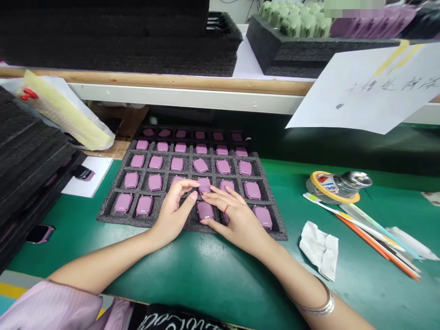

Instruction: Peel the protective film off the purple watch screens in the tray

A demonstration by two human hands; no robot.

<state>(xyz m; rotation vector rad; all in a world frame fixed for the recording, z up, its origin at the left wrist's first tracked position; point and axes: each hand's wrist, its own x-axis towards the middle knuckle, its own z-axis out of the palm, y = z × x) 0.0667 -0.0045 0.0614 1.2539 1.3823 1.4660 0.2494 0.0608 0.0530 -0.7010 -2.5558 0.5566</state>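
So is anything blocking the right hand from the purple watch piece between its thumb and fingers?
Nothing visible. The right hand is right at the purple watch piece; the dark tray has walls around it, not over it.

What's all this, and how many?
Table: one, green, below
Shelf: one, white, back
Foam tray: one, grey, on table
Watch pieces: many, purple, in tray
Watch: one, black and purple, left
Foam stacks: several, black, left and shelf
Shelf pieces: many, green and purple, right
Sign: one, white, hanging right
Sheet: one, yellow, left
Paper: one, white, left
Bottle: one, clear, right
Toothbrush: one, white, right
Sticks: several, mixed, right
Tissue: one, white, right
Left hand: one, over tray
Right hand: one, over tray
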